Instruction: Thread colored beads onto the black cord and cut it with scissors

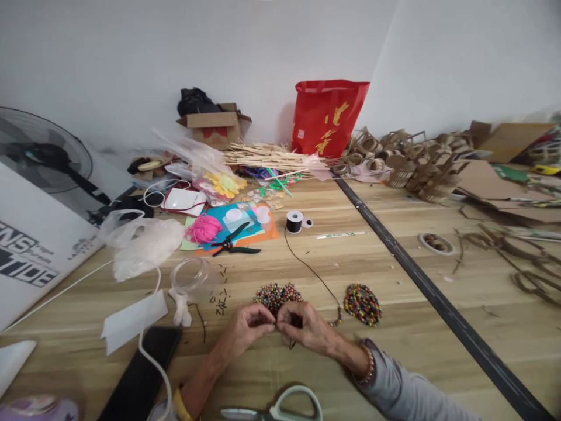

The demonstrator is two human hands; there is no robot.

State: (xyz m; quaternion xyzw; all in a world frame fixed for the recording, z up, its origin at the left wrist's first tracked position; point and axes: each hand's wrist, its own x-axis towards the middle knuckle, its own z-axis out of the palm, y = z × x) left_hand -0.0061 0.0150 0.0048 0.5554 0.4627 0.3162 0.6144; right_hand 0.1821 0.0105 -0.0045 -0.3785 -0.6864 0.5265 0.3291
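Observation:
My left hand (249, 328) and my right hand (308, 328) meet fingertip to fingertip, both closed in a pinch. Too small to make out is whatever lies between the left fingertips. A black cord (312, 271) runs from a spool (294, 221) to a short row of strung beads (336, 317) beside my right wrist; a dark piece of it shows below my right fingers, which appear to grip it. Just beyond the hands is a pile of loose multicoloured beads (275, 294), partly hidden by the fingers. A coiled beaded strand (363, 304) lies to the right.
Pale-handled scissors (297, 403) lie at the near edge. Green-handled pliers (236, 241) rest on coloured sheets, near pink yarn (204, 228). A black phone-like slab (142, 374) and plastic bag (146, 245) are leftward. A red bag (328, 117) stands behind; a bead dish (436, 243) sits right.

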